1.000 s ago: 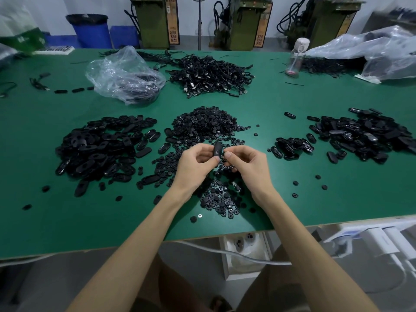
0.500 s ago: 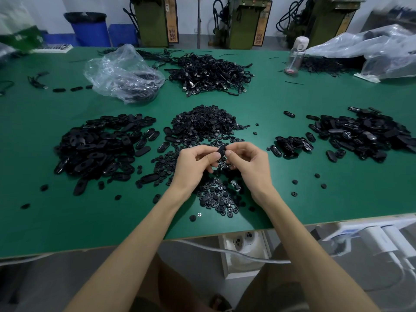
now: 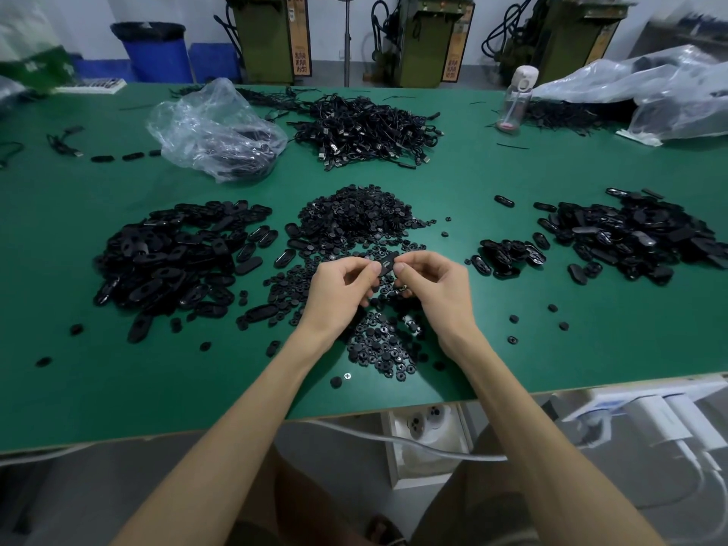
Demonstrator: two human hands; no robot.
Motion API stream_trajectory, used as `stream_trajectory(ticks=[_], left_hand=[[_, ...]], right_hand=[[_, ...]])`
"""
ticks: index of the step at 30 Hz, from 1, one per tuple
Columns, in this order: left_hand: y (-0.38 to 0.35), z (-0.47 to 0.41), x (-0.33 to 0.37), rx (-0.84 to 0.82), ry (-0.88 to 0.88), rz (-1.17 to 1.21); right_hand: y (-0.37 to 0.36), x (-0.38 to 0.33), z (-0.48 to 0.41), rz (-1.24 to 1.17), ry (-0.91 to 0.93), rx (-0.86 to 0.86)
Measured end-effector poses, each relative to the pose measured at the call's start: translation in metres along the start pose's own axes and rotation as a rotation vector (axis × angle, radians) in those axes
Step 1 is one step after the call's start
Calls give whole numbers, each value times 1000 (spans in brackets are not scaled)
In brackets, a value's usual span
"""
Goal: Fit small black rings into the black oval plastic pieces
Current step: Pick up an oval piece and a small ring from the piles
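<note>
Both hands meet over the middle of the green table (image 3: 78, 388). My left hand (image 3: 338, 293) and my right hand (image 3: 435, 289) pinch one black oval plastic piece (image 3: 387, 264) between their fingertips, and it lies roughly flat. A heap of small black rings (image 3: 354, 218) lies just beyond the hands, with more rings (image 3: 386, 348) spread beneath and in front of them. A pile of black oval pieces (image 3: 173, 258) sits to the left. Further oval pieces (image 3: 630, 234) are heaped at the right, and a small cluster (image 3: 508, 256) lies near my right hand.
At the back lie a crumpled clear bag (image 3: 212, 132), a tangle of black cables (image 3: 366, 128), a water bottle (image 3: 516, 100) and a large plastic sheet (image 3: 662, 92). Loose rings dot the table. Power strips and white plugs (image 3: 650, 411) hang at the front right edge.
The oval piece stood upright between my fingertips a second ago; it now lies turned flat between both hands. The hands stayed over the ring pile.
</note>
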State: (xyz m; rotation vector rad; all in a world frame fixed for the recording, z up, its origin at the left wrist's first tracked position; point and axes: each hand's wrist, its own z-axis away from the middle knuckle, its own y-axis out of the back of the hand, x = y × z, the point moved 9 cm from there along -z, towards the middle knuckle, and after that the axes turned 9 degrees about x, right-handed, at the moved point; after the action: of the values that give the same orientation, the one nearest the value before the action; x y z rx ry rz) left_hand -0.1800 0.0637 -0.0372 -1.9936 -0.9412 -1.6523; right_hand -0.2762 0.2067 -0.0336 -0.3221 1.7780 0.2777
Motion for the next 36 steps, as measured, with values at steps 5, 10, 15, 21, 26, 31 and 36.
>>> stream_trajectory(ticks=[5, 10, 15, 21, 26, 31, 36], left_hand=[[1, 0, 1, 20, -12, -52], [0, 0, 3, 11, -42, -131], [-2, 2, 5, -3, -69, -176], [-3, 2, 9, -16, -82, -186], [-6, 2, 9, -68, -68, -129], [-7, 1, 8, -90, -76, -119], [-8, 2, 7, -87, -65, -117]], right_hand=[[-2, -1, 0, 38, 1, -1], [-3, -4, 2, 117, 36, 2], [-4, -9, 3, 191, 71, 2], [-3, -16, 4, 264, 144, 0], [-1, -14, 4, 178, 97, -2], [-3, -12, 4, -1, 12, -63], [-3, -3, 4, -54, -63, -57]])
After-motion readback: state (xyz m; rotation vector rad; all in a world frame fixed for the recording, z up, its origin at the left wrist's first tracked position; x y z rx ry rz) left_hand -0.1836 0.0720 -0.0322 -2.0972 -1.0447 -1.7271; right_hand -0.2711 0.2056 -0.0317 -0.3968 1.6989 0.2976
